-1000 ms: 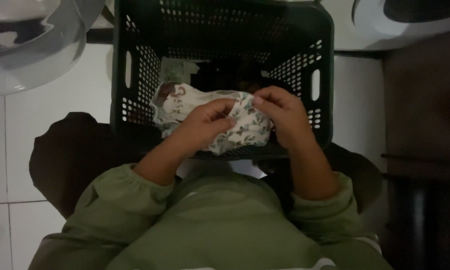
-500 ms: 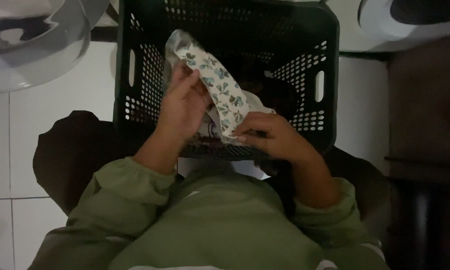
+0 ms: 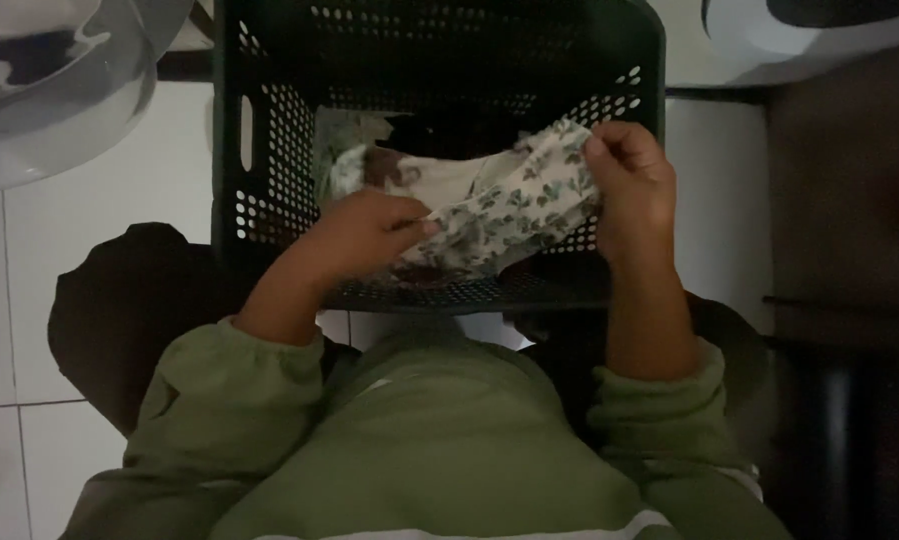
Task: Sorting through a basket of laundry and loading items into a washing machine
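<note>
A white cloth with a green leaf print (image 3: 514, 205) is stretched between my two hands over a dark green perforated laundry basket (image 3: 269, 150). My left hand (image 3: 364, 235) pinches its lower left end near the basket's front rim. Higher up on the right, my right hand (image 3: 629, 190) grips the other end. Under the cloth lie more pale and dark clothes (image 3: 389, 160) inside the basket. Both arms wear green sleeves.
A grey-white rounded appliance or tub (image 3: 49, 90) sits at the upper left on the white tiled floor (image 3: 19, 300). Dark furniture (image 3: 849, 300) fills the right side. Another white object (image 3: 799, 30) is at the top right.
My left hand has come down from holding the cloth upright to the basket's front, and my right hand has risen to the right, pulling the cloth out sideways.
</note>
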